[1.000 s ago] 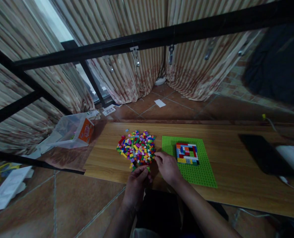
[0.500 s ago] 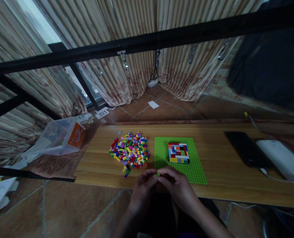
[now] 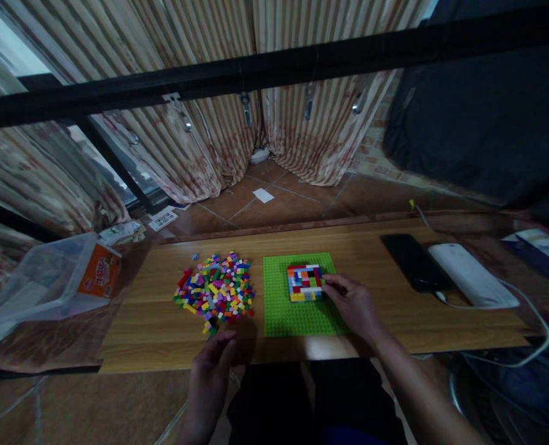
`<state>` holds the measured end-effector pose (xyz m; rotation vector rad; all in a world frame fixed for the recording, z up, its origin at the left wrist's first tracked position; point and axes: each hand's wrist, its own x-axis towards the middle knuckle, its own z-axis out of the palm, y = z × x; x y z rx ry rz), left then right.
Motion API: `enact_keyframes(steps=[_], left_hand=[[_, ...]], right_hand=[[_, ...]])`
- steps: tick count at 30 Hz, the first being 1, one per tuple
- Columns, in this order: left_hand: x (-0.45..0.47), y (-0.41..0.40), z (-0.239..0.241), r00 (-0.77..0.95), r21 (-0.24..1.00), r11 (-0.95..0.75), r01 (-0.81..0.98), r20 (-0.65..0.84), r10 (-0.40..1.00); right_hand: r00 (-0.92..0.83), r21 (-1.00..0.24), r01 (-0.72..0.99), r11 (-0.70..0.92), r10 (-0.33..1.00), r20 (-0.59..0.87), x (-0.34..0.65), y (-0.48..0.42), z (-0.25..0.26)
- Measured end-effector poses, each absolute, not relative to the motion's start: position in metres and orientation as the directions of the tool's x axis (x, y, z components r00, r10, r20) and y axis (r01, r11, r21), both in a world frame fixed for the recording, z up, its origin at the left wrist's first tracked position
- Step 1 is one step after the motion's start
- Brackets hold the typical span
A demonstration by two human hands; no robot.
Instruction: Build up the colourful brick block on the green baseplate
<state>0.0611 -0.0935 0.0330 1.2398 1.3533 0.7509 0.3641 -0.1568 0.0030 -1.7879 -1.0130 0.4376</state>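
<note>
A clear box (image 3: 47, 266) at the frame's left has indistinct contents. Right of centre, the right hand (image 3: 354, 304) narrowly pinches a small green brick (image 3: 324, 280) at the brick square (image 3: 304, 284) on the baseplate (image 3: 297, 322); below centre, the left hand (image 3: 210, 366) hovers, fingers parted, near loose bricks (image 3: 218, 288). Striped curtains (image 3: 209, 145) hang beyond the wooden table (image 3: 149, 337).

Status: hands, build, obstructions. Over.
Right hand apparently pinching small green brick at square multicoloured plastic block. Left hand loosely open. Block on green studded baseplate. Loose multicoloured brick pile left, not blocking.
</note>
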Motion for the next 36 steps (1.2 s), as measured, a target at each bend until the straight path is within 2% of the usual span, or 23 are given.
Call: enact_keyframes(steps=[8,14,23,36], left_hand=[[0.046,-0.075,0.037,0.086,0.91,0.321,0.262,-0.354,0.931],[0.046,-0.064,0.027,0.107,0.904,0.339,0.261,-0.376,0.92],[0.05,-0.067,0.029,0.123,0.911,0.297,0.287,-0.343,0.931],[0.053,-0.068,0.032,0.156,0.929,0.255,0.27,-0.304,0.94]], right_hand=[[0.596,-0.969,0.193,-0.152,0.803,-0.007,0.367,-0.15,0.003],[0.634,-0.985,0.096,-0.143,0.772,-0.05,0.368,-0.148,0.003],[0.706,-0.975,0.048,-0.218,0.698,-0.122,0.367,-0.136,0.004],[0.69,-0.942,0.057,-0.329,0.696,-0.201,0.375,-0.13,0.001]])
